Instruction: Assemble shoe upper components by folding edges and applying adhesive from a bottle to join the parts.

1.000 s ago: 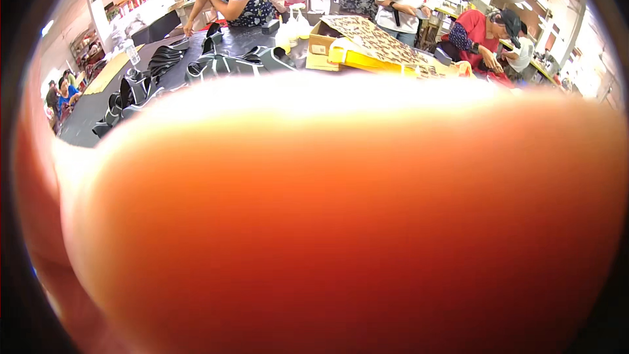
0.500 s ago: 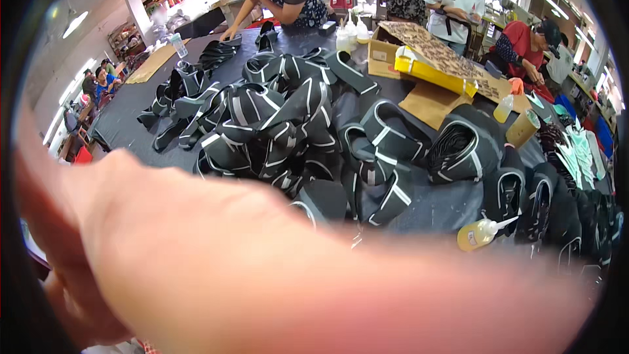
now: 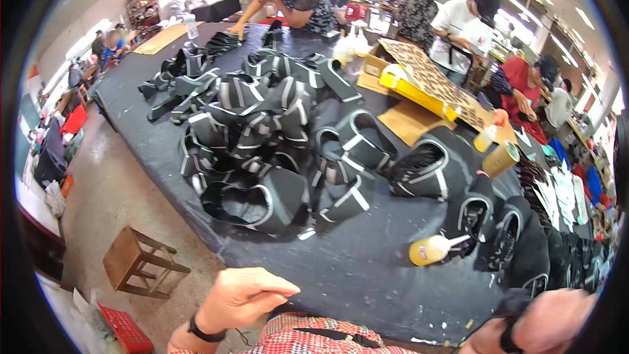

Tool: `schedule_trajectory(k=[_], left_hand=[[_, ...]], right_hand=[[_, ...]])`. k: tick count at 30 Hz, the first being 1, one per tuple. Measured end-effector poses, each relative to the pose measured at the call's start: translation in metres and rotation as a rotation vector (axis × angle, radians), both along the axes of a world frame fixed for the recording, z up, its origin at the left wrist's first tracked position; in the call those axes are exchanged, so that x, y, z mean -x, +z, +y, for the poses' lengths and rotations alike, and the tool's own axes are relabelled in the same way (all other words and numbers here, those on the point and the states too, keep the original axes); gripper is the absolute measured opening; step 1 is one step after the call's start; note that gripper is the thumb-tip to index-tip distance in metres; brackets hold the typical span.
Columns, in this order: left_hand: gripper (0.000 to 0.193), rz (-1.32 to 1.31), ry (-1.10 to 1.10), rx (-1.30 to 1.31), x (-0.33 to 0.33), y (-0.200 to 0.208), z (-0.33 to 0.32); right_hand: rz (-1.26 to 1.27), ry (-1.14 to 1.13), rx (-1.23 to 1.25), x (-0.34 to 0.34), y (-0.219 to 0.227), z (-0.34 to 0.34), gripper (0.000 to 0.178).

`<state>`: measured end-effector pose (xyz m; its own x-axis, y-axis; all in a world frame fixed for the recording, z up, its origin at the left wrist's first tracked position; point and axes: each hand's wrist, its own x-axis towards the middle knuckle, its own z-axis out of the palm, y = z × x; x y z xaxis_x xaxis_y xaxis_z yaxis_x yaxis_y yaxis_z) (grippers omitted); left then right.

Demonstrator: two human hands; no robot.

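Note:
My left hand is at the table's near edge, above my red checked clothing, with a dark band on the wrist. Its fingers stretch loosely to the right and no object shows in them. At the lower right, my right hand is smeared by motion, so its fingers cannot be made out. It is nearest to the row of black pieces along the table's right side. A black band piece with grey trim lies at the near end of a large heap of similar pieces. A bottle of yellow liquid with a pointed nozzle lies tilted, left of that row.
The dark table has a rolled bundle of black pieces, an opened cardboard box and a tape roll. A wooden stool stands on the floor at left. Across the table a person leans on it; others work behind.
A large blurred hand and forearm that covered the lower view has withdrawn; both my hands now show low at the table's edge. The view has tipped down, and a black band lies at the heap's near end.

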<state>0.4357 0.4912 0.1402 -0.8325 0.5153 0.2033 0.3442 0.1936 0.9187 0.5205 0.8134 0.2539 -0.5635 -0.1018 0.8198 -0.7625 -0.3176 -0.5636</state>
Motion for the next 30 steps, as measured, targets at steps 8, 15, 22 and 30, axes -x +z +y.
schedule_trajectory(k=[8,15,22,30], left_hand=[[0.006,-0.094,0.224,0.081,-0.015,-0.081,0.091],[0.010,-0.209,0.194,-0.041,0.060,-0.109,0.159],[0.018,0.292,0.336,0.193,0.189,-0.121,0.227],[0.038,0.735,0.045,0.289,0.275,-0.170,0.256]], right_hand=[[-1.445,0.519,0.423,-0.030,-0.232,0.047,0.027],[-1.485,0.476,1.089,-0.003,-0.266,0.077,0.083],[-1.348,0.702,1.572,0.032,-0.289,0.074,0.098],[-1.239,0.588,1.864,0.060,-0.293,0.061,0.066]])
